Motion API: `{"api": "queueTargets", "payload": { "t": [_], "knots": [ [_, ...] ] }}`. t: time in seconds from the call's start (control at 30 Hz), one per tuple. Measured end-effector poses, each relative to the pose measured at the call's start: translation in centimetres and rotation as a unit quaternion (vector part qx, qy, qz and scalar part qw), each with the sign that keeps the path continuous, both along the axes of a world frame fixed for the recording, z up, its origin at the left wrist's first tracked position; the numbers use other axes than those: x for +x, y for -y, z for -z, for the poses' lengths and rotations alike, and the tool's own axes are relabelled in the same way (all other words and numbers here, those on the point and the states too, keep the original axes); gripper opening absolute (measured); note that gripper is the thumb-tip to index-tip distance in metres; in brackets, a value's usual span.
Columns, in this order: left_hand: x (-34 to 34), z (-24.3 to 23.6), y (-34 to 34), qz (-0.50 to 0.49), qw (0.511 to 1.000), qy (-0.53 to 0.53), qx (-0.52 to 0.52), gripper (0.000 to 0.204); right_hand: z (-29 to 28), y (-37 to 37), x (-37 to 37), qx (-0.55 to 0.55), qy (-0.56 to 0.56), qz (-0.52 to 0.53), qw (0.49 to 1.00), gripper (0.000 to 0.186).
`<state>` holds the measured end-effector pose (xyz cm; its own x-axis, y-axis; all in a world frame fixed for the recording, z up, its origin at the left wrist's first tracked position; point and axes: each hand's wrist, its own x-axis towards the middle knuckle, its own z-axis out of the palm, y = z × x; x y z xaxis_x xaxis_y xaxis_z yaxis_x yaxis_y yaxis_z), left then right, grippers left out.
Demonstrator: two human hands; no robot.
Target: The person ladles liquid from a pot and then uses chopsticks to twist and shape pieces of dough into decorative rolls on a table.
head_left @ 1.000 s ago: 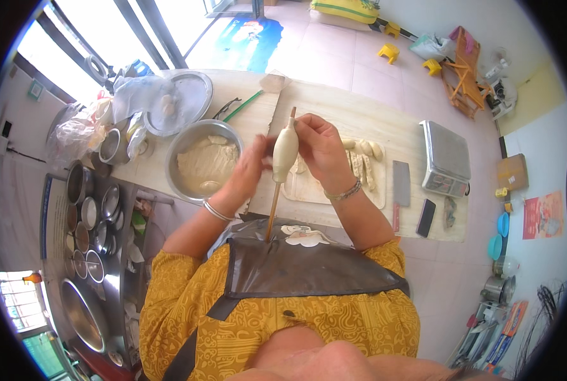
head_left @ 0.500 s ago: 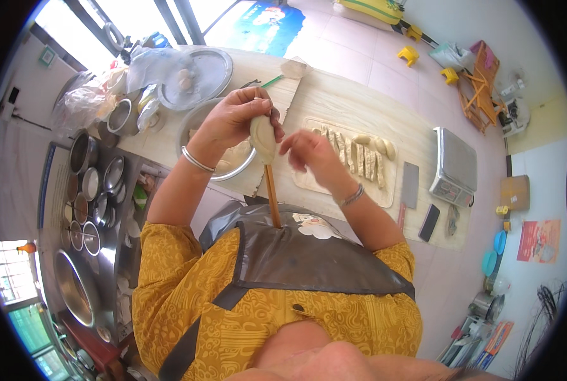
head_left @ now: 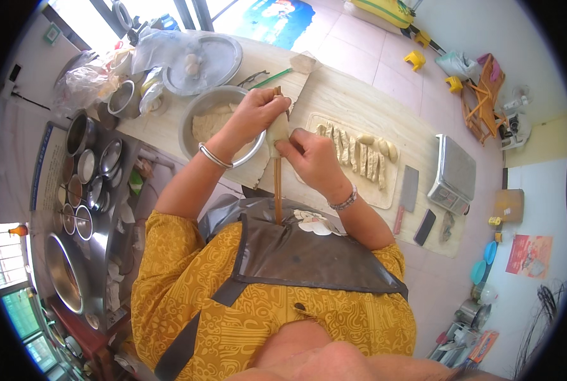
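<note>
A pale piece of dough (head_left: 277,132) is wrapped around long wooden sticks, apparently a pair of chopsticks (head_left: 278,190), held upright before my chest. My left hand (head_left: 261,113) is closed around the upper end of the dough, and the stick tips poke out above it. Lower down, my right hand (head_left: 312,155) pinches the dough's bottom end with bent fingers. To the right, several cut dough strips (head_left: 359,155) and a few rounded dough pieces (head_left: 377,143) lie on a floured board (head_left: 375,197). A metal bowl (head_left: 186,136) on the left holds more dough (head_left: 208,127).
On the table's right are a cleaver (head_left: 410,188), a phone (head_left: 425,227) and a scale (head_left: 453,171). Behind the bowl stands a round metal lid (head_left: 223,63) with a plastic bag. Several metal pots and bowls (head_left: 80,136) crowd the counter at left.
My right hand has come in from the right and closed on the dough's lower end. The sticks have pushed up through the dough, showing above my left hand.
</note>
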<state>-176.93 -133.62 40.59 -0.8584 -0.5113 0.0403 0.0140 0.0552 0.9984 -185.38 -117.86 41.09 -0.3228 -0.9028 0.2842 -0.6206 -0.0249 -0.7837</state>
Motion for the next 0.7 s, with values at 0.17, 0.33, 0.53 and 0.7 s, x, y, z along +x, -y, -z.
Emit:
{"api": "queueTargets", "payload": {
  "t": [0.17, 0.33, 0.53, 0.7],
  "knots": [
    [0.1, 0.0, -0.1, 0.0, 0.993, -0.03, 0.118, 0.024, 2.6, -0.9, -0.6, 0.062, 0.209, -0.061, 0.974, 0.026],
    [-0.2, 0.2, -0.3, -0.017, 0.994, -0.023, 0.102, 0.025, 2.3, -0.6, 0.3, -0.031, 0.077, -0.018, 0.996, 0.025],
    [-1.0, 0.4, 0.1, -0.029, 0.998, 0.05, 0.016, 0.026, 1.6, -0.5, -0.1, -0.082, -0.126, -0.035, 0.988, 0.021],
    [0.3, 0.2, 0.6, -0.002, 0.987, 0.039, 0.157, 0.023, 3.8, -3.7, 0.7, 0.005, 0.19, -0.067, 0.979, 0.023]
  ]
}}
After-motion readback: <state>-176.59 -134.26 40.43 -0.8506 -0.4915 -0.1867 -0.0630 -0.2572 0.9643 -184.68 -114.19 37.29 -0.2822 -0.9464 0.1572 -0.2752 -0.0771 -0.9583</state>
